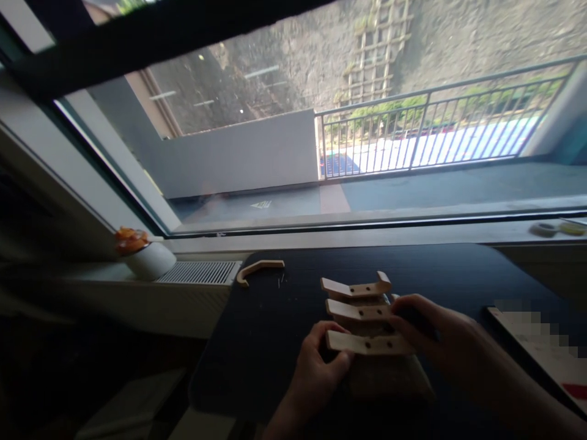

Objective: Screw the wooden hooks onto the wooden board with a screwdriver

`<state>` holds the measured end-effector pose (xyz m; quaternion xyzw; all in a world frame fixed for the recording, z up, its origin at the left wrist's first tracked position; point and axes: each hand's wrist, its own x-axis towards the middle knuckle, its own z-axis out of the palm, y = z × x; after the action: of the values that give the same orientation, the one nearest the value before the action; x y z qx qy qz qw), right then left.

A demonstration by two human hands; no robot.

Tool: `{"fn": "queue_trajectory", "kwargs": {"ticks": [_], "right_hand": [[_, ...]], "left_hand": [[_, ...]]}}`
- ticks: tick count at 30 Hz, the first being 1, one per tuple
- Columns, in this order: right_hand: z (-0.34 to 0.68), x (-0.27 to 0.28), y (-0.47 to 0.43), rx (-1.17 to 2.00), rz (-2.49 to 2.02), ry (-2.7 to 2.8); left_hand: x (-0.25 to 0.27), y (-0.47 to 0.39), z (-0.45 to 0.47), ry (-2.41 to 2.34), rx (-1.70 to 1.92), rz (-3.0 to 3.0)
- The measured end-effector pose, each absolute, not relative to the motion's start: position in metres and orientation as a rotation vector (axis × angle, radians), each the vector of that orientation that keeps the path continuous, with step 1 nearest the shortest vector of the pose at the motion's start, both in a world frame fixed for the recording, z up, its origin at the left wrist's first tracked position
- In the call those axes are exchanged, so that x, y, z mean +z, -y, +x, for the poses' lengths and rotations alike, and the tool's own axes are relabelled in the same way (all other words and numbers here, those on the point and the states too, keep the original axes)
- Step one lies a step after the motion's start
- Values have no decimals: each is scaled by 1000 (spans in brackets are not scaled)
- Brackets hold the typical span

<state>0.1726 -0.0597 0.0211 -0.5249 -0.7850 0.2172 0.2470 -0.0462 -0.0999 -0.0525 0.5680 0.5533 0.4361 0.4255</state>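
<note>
Three pale wooden hooks with dark screw holes lie in a row on a wooden board [389, 379], which is dim in shadow. The nearest wooden hook [367, 344] is pinched at its left end by my left hand [316, 370], thumb in front and fingers behind. My right hand [435, 327] closes around the right end of that same hook, hiding its tip. Beyond it are the middle hook [351, 310], its right end partly behind my fingers, and the far hook [355, 288], whose curled end shows. Another loose hook [261, 265] rests near the table's far left corner.
The dark table [257, 342] stands against a window sill [293, 237]. Small screws or nails [281, 280] lie beside the loose hook. At left, a white pot [151, 260] with orange contents stands by a vent grille [199, 272]. A flat, partly blurred item [536, 348] lies at right.
</note>
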Motion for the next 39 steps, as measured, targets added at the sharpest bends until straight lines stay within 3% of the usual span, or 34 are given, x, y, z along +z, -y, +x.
{"fn": "queue_trajectory", "kwargs": {"ticks": [6, 14, 32, 39], "right_hand": [[167, 11, 63, 558, -1468, 2192], [161, 5, 62, 259, -1284, 2254], [162, 15, 52, 394, -1177, 2512], [153, 23, 44, 307, -1141, 2627]], "left_hand": [[-65, 99, -42, -1331, 1220, 1480], [-84, 100, -38, -1241, 1377, 1440], [-74, 101, -41, -1250, 1344, 1464], [-50, 98, -49, -1302, 1253, 1894]]}}
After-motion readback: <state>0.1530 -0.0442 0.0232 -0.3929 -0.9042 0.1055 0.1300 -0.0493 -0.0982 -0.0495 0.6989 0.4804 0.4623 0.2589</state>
